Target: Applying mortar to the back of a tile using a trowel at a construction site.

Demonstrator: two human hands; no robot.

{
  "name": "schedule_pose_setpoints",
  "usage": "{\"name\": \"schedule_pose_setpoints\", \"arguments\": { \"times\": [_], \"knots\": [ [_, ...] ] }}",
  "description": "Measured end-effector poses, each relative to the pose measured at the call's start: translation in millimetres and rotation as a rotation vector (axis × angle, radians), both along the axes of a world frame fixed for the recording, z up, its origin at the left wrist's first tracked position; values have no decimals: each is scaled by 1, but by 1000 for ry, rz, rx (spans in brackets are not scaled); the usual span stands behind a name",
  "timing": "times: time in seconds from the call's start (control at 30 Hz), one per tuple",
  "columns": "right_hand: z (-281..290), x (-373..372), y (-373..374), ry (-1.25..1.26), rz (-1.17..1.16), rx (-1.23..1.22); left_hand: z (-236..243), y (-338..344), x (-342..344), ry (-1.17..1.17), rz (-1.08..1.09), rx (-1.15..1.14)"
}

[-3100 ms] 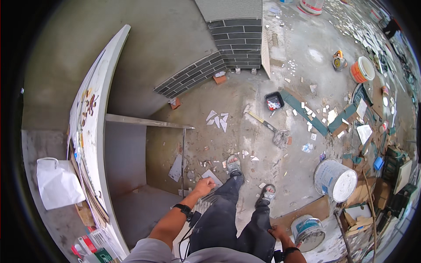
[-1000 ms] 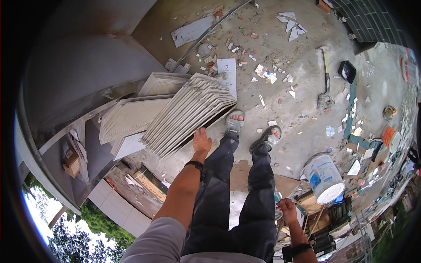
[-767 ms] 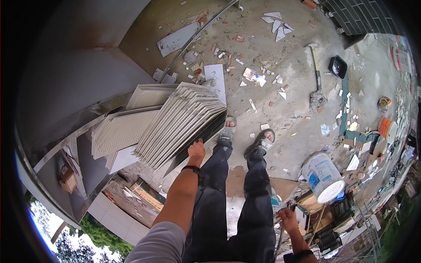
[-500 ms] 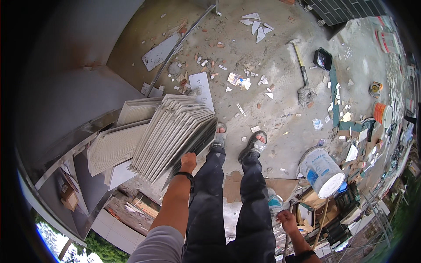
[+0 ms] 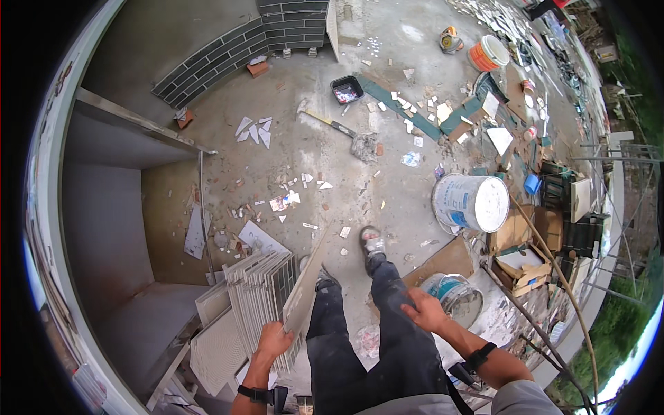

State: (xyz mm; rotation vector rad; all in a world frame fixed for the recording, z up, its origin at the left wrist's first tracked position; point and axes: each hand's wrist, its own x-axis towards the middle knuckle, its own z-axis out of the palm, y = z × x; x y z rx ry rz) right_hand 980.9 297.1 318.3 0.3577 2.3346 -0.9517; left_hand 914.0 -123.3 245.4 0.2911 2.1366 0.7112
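My left hand (image 5: 274,339) is closed on the lower edge of a tile (image 5: 304,283), which stands on edge and tilts beside my left leg. Just left of it, a stack of tiles (image 5: 252,294) leans upright in a row. A tile with a ridged back (image 5: 216,349) rests against the stack's left side. My right hand (image 5: 425,311) hovers by my right thigh, holding nothing, with its fingers loosely bent and apart. Close to that hand stands a bucket with a teal label (image 5: 456,297).
A large white bucket (image 5: 470,202) stands to the right, near an open cardboard box (image 5: 519,266) and long poles (image 5: 564,273). Ahead lie a hammer (image 5: 328,123), a black tray (image 5: 346,90) and scattered tile shards (image 5: 256,131). A low dark-tiled wall (image 5: 238,55) runs behind.
My view has turned to the right. My left hand now holds a tile apart from the stack. My right hand has come up in front of my right thigh.
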Motion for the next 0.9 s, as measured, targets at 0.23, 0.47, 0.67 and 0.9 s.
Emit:
{"name": "schedule_pose_setpoints", "arguments": {
  "times": [0.23,0.47,0.67,0.9],
  "knots": [
    [121,-132,-50,688,353,-254,96,112,-77,30,-218,-43],
    [97,-116,29,870,441,-139,153,190,-102,75,-425,-117],
    [-52,-47,245,246,54,395,188,228,-108,-52,-589,-127],
    [22,-70,164,546,-268,-9,158,233,-106,-72,-527,-134]
  ]
}}
